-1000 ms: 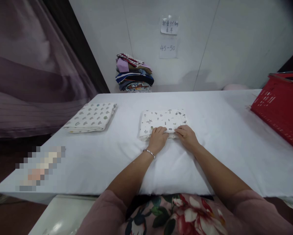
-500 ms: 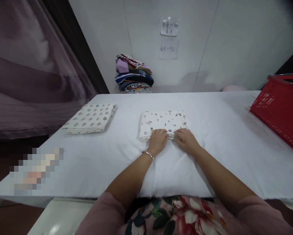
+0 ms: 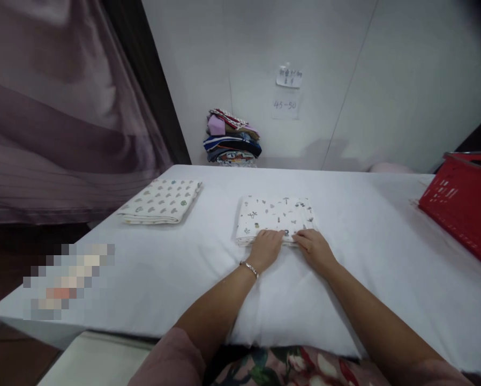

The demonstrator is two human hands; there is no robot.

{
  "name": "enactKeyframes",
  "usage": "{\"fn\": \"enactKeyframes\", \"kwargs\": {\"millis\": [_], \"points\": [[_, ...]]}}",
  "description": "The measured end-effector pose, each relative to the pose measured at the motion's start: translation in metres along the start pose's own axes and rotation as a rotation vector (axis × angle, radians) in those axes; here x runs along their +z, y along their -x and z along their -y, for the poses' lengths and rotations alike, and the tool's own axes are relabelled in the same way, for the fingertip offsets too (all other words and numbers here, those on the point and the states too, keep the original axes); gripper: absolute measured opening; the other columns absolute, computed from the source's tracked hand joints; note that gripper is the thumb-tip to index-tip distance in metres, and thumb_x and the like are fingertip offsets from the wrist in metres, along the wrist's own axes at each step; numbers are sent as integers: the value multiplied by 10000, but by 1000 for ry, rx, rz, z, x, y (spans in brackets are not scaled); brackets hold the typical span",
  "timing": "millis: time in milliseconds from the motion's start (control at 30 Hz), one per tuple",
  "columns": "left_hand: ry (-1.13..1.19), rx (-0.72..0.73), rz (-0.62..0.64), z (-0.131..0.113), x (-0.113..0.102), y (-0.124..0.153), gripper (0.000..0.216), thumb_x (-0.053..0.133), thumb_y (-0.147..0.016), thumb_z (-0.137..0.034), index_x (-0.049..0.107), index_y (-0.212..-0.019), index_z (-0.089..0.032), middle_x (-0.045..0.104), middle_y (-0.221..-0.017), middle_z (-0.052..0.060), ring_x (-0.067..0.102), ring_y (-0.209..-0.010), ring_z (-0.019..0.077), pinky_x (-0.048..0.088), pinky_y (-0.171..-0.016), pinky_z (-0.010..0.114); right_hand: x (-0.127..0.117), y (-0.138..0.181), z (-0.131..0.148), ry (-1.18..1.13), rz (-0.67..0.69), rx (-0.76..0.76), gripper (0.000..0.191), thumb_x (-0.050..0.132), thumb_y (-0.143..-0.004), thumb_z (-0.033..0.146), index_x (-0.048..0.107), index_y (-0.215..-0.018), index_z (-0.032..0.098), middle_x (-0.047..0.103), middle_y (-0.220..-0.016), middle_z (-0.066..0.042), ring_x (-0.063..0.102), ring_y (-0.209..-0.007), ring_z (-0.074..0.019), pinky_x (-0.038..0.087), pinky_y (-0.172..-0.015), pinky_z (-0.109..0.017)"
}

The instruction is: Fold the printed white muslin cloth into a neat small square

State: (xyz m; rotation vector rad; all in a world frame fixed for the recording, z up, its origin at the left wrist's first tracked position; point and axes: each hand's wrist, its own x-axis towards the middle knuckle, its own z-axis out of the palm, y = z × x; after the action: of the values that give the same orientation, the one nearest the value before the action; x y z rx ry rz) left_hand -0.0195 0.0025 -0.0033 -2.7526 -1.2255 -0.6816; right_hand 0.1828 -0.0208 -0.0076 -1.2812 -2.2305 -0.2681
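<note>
A white folded cloth (image 3: 275,213) with small plant and tree prints lies flat in the middle of the table, its layers showing along the near edge. My left hand (image 3: 268,247), with a bracelet at the wrist, has its fingers curled over that edge left of centre. Just to its right, my right hand (image 3: 313,247) grips the same edge, fingertips on top. Both thumbs are mostly hidden. Farther left rests a second folded cloth (image 3: 164,201), white with grey mushroom-like prints, apart from both hands.
A white sheet covers the table (image 3: 369,214). At the right edge stands a red plastic basket (image 3: 465,206). Behind the table, a stack of folded fabrics (image 3: 232,138) rises against the wall. A blurred-out item (image 3: 69,281) lies at front left. Curtains (image 3: 64,118) hang at the left.
The view has shifted, so the scene sits lower and slightly to the right. Both hands remain at the near edge of the cloth, with little visible movement.
</note>
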Motion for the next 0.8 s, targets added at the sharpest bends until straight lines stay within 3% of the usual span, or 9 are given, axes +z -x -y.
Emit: {"fn": "enactKeyframes", "kwargs": {"millis": [267,400,500,667,800], "points": [[-58,151,37,9,-8,13,175,439,-881,-119,576,-954,-199,618,-1012,25,519,-961,173,376,-827,327,1,8,0,15,46,-11,281,429,-906,191,676,-1029,243,616,-993,-75,524,-923,-215,426,-797,-350],[13,67,24,10,-20,8,191,392,-919,-226,582,-926,-199,627,-984,31,532,-955,167,389,-845,334,-1,11,3,5,58,-11,289,439,-890,177,675,-1048,230,620,-1002,-88,533,-913,-224,427,-794,-359],[-7,-95,-40,17,-22,5,256,423,-907,-362,559,-1051,-200,567,-1202,61,466,-1140,208,357,-949,379,-8,8,6,-46,99,22,302,429,-877,181,676,-1048,219,628,-1005,-90,549,-911,-229,440,-800,-370],[-91,-207,-10,22,-8,10,393,356,-915,-426,492,-1206,-200,480,-1337,81,349,-1283,255,273,-1045,460,-17,-32,10,-229,156,209,306,442,-858,278,664,-1060,219,621,-1118,-78,572,-1005,-218,485,-811,-341],[-112,-228,-8,20,-3,12,415,319,-924,-425,472,-1242,-206,454,-1369,78,336,-1298,250,243,-1073,469,-6,-76,-1,-164,111,231,434,420,-882,392,550,-1234,176,452,-1366,-108,394,-1263,-239,380,-990,-379]]}}
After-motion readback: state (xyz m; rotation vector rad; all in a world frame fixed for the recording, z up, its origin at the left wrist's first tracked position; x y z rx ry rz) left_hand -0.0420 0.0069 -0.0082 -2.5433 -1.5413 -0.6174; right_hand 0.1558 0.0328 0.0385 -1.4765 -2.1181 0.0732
